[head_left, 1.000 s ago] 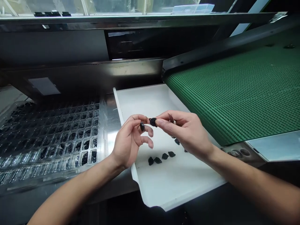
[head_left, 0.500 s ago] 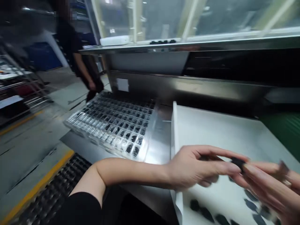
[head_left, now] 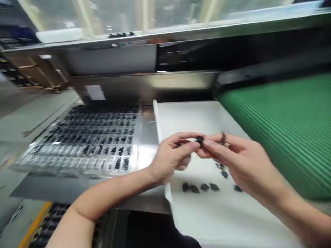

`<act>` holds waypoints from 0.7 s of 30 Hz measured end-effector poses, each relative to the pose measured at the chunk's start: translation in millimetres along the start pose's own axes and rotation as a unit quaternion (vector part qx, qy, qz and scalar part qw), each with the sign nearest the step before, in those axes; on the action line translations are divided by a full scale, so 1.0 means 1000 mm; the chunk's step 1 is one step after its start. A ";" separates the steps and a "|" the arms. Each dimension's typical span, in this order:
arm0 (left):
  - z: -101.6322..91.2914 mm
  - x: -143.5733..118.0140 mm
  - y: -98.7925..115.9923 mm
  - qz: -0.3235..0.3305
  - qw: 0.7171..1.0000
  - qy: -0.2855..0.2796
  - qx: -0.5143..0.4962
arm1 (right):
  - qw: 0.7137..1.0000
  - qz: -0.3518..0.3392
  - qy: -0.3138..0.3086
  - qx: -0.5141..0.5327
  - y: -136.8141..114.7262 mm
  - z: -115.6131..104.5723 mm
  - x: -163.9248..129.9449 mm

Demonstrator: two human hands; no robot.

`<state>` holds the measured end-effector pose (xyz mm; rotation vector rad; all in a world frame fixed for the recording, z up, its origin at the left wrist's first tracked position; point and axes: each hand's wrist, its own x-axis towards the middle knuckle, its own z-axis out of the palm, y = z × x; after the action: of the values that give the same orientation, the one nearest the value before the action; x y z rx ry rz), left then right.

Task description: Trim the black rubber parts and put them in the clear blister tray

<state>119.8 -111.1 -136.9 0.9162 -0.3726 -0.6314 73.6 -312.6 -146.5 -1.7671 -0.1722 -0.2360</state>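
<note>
Over the white tray (head_left: 181, 117), my left hand (head_left: 173, 153) and my right hand (head_left: 238, 151) meet fingertip to fingertip. Both pinch one small black piece (head_left: 200, 141) whose exact kind I cannot make out. A brownish bit (head_left: 223, 137) sticks up by my right fingers; blur hides what it is. Beneath the hands, several dark flat pieces (head_left: 194, 188) lie in a loose row on the tray's white surface. A few more dark pieces (head_left: 224, 174) show close under my right hand, partly covered by it.
Left of the tray, a clear plastic tray (head_left: 134, 151) of many pockets holds dark pieces. A green ribbed conveyor belt (head_left: 289, 120) runs along the right. Above the back sits a metal shelf (head_left: 181, 34) with a white object (head_left: 59, 35) on it. Another pocketed tray (head_left: 55, 220) is low at left.
The view has swung right, bringing the green belt into sight and putting the co-worker out of it. Both hands still hold the black piece between their fingertips.
</note>
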 end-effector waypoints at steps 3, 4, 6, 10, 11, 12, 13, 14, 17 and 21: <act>-0.004 0.002 0.000 -0.004 1.000 0.009 0.014 | 0.999 -0.016 -0.023 0.031 -0.018 0.005 0.007; -0.005 0.003 0.001 -0.007 1.000 0.011 0.016 | 0.998 -0.022 -0.034 0.043 -0.022 0.006 0.009; -0.005 0.002 0.001 -0.014 1.000 0.015 0.014 | 0.996 -0.030 -0.051 0.064 -0.025 0.007 0.009; -0.004 -0.001 0.003 -0.015 1.000 0.018 0.008 | 0.998 -0.055 -0.027 0.011 -0.024 0.005 0.008; -0.003 -0.001 0.004 -0.014 1.000 0.022 0.010 | 0.997 -0.069 -0.011 -0.014 -0.022 0.004 0.008; -0.002 -0.002 0.004 -0.014 0.999 0.027 0.011 | 0.996 -0.086 0.003 -0.038 -0.021 0.003 0.008; -0.002 -0.002 0.005 -0.014 0.999 0.032 0.013 | 0.993 -0.106 0.013 -0.059 -0.019 0.002 0.007; -0.002 -0.002 0.005 -0.014 0.999 0.036 0.013 | 0.989 -0.128 0.019 -0.077 -0.018 0.002 0.006; -0.001 -0.003 0.005 -0.012 0.999 0.034 0.012 | 0.966 -0.204 0.018 -0.157 -0.016 0.001 0.003; -0.002 -0.003 0.005 -0.007 1.000 0.030 0.004 | 0.915 -0.310 0.031 -0.255 -0.015 0.006 0.004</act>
<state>120.4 -105.9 -134.1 0.9439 -0.3144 -0.6146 73.8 -304.2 -132.8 -2.1740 -0.6792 -0.8592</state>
